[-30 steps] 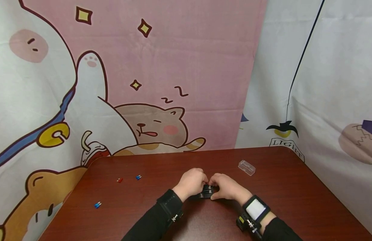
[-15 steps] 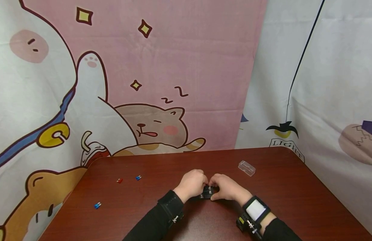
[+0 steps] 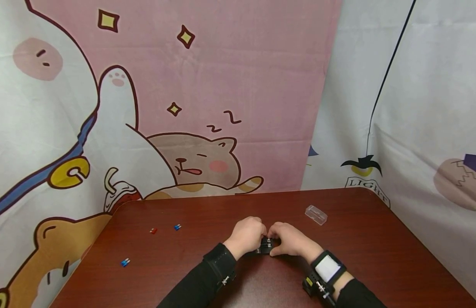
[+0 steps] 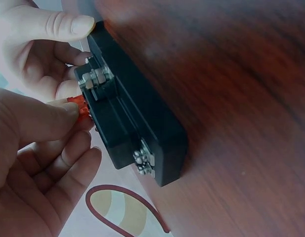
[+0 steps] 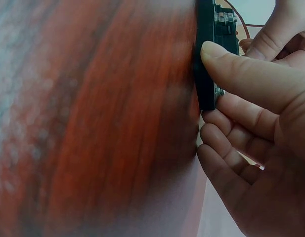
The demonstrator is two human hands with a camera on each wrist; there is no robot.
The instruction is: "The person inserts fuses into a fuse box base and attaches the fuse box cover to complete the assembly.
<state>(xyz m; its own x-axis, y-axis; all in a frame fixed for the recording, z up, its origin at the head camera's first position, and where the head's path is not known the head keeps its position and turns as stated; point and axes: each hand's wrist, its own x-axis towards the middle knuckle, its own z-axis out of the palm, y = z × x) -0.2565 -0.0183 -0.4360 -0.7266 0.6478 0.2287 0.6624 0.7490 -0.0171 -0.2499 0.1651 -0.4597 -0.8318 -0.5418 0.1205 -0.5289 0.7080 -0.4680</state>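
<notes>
Fingers (image 4: 53,116) of the left hand (image 3: 247,234) pinch a red fuse (image 4: 82,107) against the black fuse block (image 4: 132,118), not visibly seated, while the right hand (image 3: 290,240) grips the block; three fuses (image 3: 153,230) lie left of it, unplaced.

Matt black plastic on the fuse block (image 4: 135,126), with bright metal nuts and studs (image 4: 95,79) at its ends. Translucent glossy orange plastic for the fuse (image 4: 82,106). Smooth, faintly glossy reddish wood grain on the table (image 3: 376,239). Clear plastic lid (image 3: 316,214). Soft printed cloth backdrop (image 3: 222,85).
</notes>
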